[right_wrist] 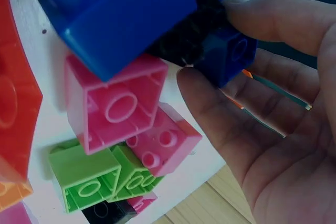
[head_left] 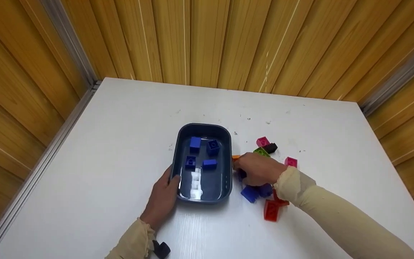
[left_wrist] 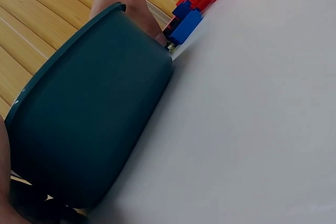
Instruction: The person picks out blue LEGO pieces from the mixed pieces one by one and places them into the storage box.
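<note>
My left hand (head_left: pixel 161 198) grips the left side of a dark blue rectangular tray (head_left: pixel 210 189), its thumb at the rim. Several blue toy bricks (head_left: pixel 195 143) lie spread over the tray's far half. Just right of the tray, my right hand (head_left: pixel 261 168) reaches down into a loose pile. The right wrist view shows its thumb and fingers pinching a small dark blue brick (right_wrist: pixel 228 57), beside a black brick (right_wrist: pixel 181 43) and a larger blue brick (right_wrist: pixel 123 19). From the left wrist, the tray's outer wall (left_wrist: pixel 94 103) fills much of the view.
Around the right hand lie pink (head_left: pixel 291 162), green (head_left: pixel 261 151), black (head_left: pixel 271 148), orange (head_left: pixel 235 157) and red bricks (head_left: pixel 271 210), plus a blue brick (head_left: pixel 250 194). Everything rests on a white table (head_left: pixel 120 144). Wood-patterned walls (head_left: pixel 207 43) border its back and sides.
</note>
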The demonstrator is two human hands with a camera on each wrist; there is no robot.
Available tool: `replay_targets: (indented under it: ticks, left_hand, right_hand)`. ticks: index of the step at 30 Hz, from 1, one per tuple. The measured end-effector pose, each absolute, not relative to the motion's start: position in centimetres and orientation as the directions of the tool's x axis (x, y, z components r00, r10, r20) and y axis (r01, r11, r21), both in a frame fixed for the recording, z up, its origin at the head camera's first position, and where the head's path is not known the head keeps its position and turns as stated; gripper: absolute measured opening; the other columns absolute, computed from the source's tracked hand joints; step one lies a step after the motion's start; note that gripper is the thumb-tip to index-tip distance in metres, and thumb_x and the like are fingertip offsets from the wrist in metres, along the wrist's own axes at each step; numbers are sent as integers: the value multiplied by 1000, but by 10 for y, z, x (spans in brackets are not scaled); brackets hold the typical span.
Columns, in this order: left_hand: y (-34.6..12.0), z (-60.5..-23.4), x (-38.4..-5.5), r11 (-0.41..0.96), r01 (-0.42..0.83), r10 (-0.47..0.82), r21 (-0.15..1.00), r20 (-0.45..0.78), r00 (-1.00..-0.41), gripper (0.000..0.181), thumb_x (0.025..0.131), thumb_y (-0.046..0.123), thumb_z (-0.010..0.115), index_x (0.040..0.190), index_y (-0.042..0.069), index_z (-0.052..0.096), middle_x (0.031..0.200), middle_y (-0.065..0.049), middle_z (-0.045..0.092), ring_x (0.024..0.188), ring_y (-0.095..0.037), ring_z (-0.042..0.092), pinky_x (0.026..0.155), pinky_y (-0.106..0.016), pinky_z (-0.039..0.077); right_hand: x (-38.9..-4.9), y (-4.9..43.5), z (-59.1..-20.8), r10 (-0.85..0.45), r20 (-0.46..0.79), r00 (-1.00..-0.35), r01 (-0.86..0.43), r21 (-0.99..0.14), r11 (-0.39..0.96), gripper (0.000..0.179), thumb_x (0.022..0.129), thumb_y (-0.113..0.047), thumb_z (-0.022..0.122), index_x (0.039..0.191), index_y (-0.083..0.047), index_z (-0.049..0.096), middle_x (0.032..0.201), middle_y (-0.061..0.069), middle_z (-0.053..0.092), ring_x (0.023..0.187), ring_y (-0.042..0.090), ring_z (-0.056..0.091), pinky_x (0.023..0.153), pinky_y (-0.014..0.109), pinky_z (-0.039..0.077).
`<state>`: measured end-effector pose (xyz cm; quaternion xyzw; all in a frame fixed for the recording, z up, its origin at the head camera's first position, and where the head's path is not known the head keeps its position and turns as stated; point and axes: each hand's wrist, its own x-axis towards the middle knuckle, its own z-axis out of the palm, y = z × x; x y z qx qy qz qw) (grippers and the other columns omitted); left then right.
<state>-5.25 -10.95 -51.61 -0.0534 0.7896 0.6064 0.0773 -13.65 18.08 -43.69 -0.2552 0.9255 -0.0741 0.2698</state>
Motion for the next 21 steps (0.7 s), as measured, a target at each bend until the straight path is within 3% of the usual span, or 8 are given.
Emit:
replay_targets:
  ticks: [10, 14, 21]
  left_hand:
    - [-110, -514, -52, 262, -170, 15, 950, -181, -983, 55, 110, 29, 46, 162, 14, 36, 154, -12, 50, 135, -25, 48, 113, -51, 36]
    - [-110, -514, -52, 264, -173, 15, 949, -183, -983, 55, 110, 29, 46, 162, 15, 37, 153, -12, 51, 132, -25, 50, 111, -50, 38]
    - [-109, -513, -52, 265, -184, 9, 946, -194, -981, 55, 110, 28, 44, 162, 13, 36, 154, -12, 50, 130, -25, 50, 110, -50, 38]
  right_hand:
    - [-141, 182, -416, -440, -499, -747, -386, -214, 897, 41, 90, -12, 81, 130, -11, 73, 109, 7, 73, 85, 20, 69, 83, 41, 61]
    - [-142, 183, -408, -454, -488, -746, -410, -201, 890, 41, 88, -11, 83, 128, -8, 74, 109, 7, 74, 89, 21, 71, 85, 44, 60]
    - [-143, 183, -393, -485, -444, -753, -451, -189, 872, 41, 83, -6, 84, 123, -8, 76, 105, 6, 74, 80, 18, 70, 76, 41, 62]
